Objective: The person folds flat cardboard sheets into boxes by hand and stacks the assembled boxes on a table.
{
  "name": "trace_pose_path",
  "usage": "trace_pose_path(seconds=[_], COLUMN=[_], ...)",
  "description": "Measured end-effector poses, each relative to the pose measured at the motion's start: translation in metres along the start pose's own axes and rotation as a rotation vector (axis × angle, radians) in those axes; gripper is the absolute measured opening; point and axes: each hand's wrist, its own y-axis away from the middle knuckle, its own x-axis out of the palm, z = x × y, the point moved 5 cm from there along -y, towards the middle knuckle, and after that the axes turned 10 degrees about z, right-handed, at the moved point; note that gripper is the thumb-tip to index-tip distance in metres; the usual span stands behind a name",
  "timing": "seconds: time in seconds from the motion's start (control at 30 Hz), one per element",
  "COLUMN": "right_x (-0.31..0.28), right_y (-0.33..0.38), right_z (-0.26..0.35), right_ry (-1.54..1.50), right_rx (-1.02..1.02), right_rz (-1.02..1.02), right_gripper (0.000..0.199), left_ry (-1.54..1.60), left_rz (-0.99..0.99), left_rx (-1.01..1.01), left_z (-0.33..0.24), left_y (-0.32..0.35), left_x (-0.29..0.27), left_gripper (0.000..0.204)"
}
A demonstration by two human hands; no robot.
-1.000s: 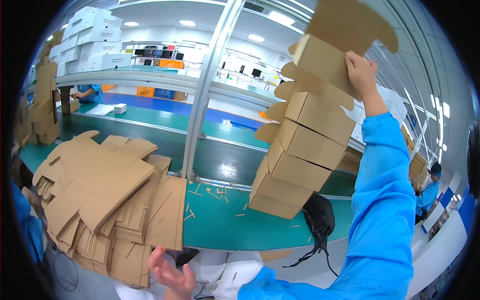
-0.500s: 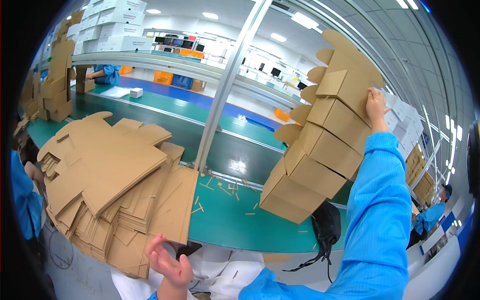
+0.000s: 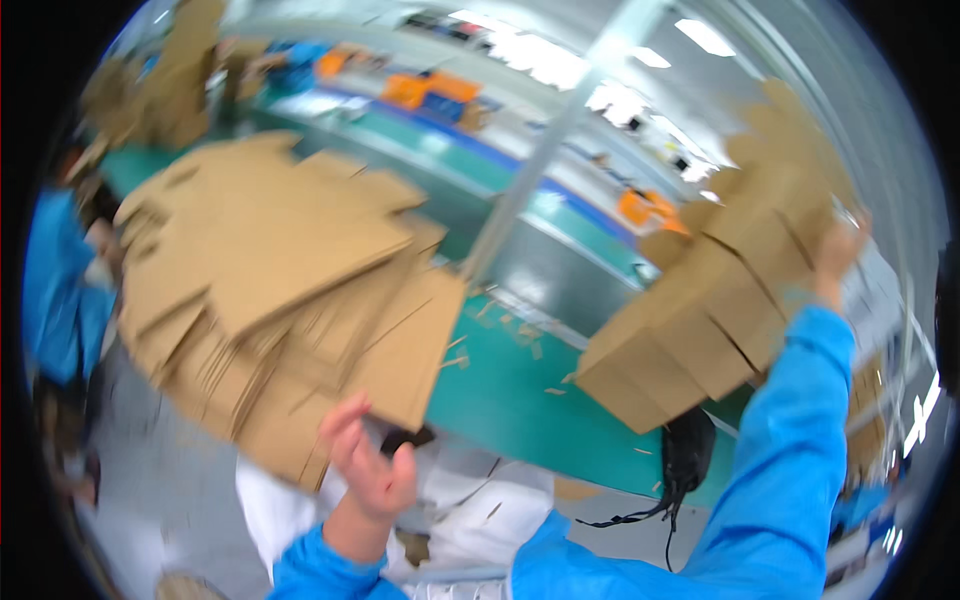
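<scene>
Green worktop (image 3: pixel 520 410): boxes (image 3: pixel 690 330) folded at right, cardboard sheets (image 3: pixel 270 230) still flat at left — left hand (image 3: pixel 370 460) spread, empty; right hand (image 3: pixel 840 245) at boxes, can't tell its grip.

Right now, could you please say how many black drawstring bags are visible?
1 black drawstring bag, near the front edge of the green tabletop, beside the stack of folded brown cardboard boxes; others may be hidden.
</scene>
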Motion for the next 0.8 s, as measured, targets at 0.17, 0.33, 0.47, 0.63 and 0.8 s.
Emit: trace_pose_path(seconds=[0.17,0.33,0.47,0.63,0.8], right_x=[-0.117,-0.180,-0.166,-0.091,-0.108], right_y=[-0.053,-0.021,-0.030,0.029,0.053], right_z=[0.239,0.489,0.611,0.713,0.706], right_ry=[-0.748,-0.983,-1.349,-1.478,-1.587], right_rx=[0.093,-0.527,-0.515,-0.540,-0.395], right_rz=[0.112,0.507,0.585,0.834,0.820], right_gripper=[0.037,0.030,0.034,0.051,0.058], left_ry=[-0.081,-0.092,-0.082,-0.071,0.021], left_rz=[-0.041,-0.135,-0.141,-0.224,-0.552], left_rx=[-0.055,-0.110,-0.047,-0.078,-0.131], left_z=[0.001,0.012,0.007,0.023,0.023], left_y=[-0.024,-0.008,-0.013,-0.024,-0.030], left_x=[-0.012,-0.036,-0.036,-0.056,-0.106], left_gripper=[0.073,0.071,0.072,0.071,0.066])
